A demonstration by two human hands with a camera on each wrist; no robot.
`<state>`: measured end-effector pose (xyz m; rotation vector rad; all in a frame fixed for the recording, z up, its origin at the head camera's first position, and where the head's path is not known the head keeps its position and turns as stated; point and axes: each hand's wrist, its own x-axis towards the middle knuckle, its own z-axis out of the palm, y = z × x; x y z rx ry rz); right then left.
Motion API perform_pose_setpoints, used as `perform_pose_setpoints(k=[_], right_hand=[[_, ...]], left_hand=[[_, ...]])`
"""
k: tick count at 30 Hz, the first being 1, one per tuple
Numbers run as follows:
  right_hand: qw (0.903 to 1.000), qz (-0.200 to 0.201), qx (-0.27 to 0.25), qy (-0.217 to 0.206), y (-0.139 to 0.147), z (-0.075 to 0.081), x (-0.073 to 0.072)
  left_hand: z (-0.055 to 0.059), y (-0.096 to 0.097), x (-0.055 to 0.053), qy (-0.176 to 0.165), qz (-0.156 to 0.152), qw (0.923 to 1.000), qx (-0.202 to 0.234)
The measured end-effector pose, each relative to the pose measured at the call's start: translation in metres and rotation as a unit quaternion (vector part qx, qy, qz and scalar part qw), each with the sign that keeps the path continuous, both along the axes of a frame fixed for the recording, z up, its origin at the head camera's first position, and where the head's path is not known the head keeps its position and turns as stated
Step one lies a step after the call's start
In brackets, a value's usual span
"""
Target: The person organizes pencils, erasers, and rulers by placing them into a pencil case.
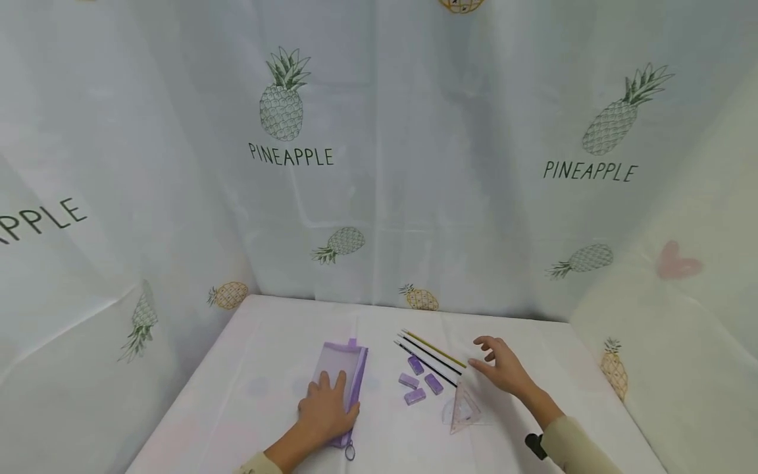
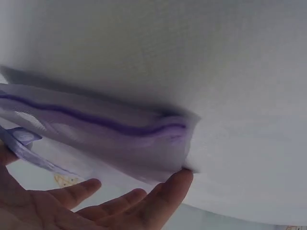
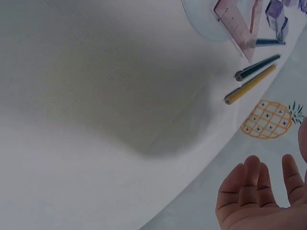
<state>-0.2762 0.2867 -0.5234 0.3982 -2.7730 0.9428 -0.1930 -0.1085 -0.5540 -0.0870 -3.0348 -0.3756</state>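
My left hand [image 1: 327, 408] rests on a purple mesh zip pencil case [image 1: 339, 357], fingers spread over it. In the left wrist view, a fingertip touches the corner of the pencil case [image 2: 120, 143]. My right hand [image 1: 502, 370] is held above the table with loosely bent fingers and holds nothing. To its left lie a yellow pencil [image 1: 435, 347] and two dark pencils [image 1: 431, 355], side by side. Several purple erasers [image 1: 415, 396] lie between the pencil case and the pencils. A pink set square [image 1: 456, 411] overlaps a clear protractor [image 1: 447, 413] below the pencils.
A white cloth covers the table [image 1: 260, 368]. Pineapple-printed curtains [image 1: 414, 197] hang behind it and at both sides. A small black object [image 1: 535, 446] shows beside the right sleeve. A ring pull [image 1: 350, 451] hangs from the case's near end.
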Motion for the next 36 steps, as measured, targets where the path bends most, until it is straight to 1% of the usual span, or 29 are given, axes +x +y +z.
perform_pose_setpoints(k=[4, 8, 15, 20, 23, 26, 30, 33, 36], right_hand=[[0.9998, 0.003, -0.014, -0.015, 0.001, -0.005, -0.01], [0.9994, -0.005, -0.021, -0.027, -0.001, -0.01, -0.015], [0.9989, -0.006, -0.017, -0.043, -0.008, -0.017, -0.024], [0.9963, -0.018, -0.024, -0.08, -0.008, -0.024, -0.03], [0.9945, -0.025, -0.024, -0.099, -0.008, -0.029, -0.032], [0.9945, -0.025, -0.018, -0.1, -0.007, -0.033, -0.033], [0.9953, -0.017, -0.014, -0.094, -0.008, -0.038, -0.035], [0.9955, -0.016, -0.015, -0.092, -0.011, -0.041, -0.037], [0.9955, -0.016, -0.016, -0.092, -0.016, -0.044, -0.038]], left_hand=[[-0.002, -0.001, -0.001, 0.008, -0.011, 0.9999, 0.002], [-0.004, 0.0, 0.001, 0.01, -0.02, 0.9998, -0.004], [-0.003, 0.002, -0.003, 0.003, -0.012, 0.9999, 0.001], [-0.001, 0.001, -0.002, -0.001, -0.013, 0.9999, 0.001], [0.001, 0.001, -0.001, -0.006, -0.016, 0.9998, 0.013], [0.003, 0.001, 0.0, -0.007, -0.016, 0.9995, 0.028], [0.003, 0.002, 0.001, -0.008, -0.006, 0.9993, 0.036], [0.001, 0.002, 0.003, -0.008, -0.002, 0.9995, 0.03], [-0.002, 0.002, 0.004, -0.001, -0.003, 0.9998, 0.018]])
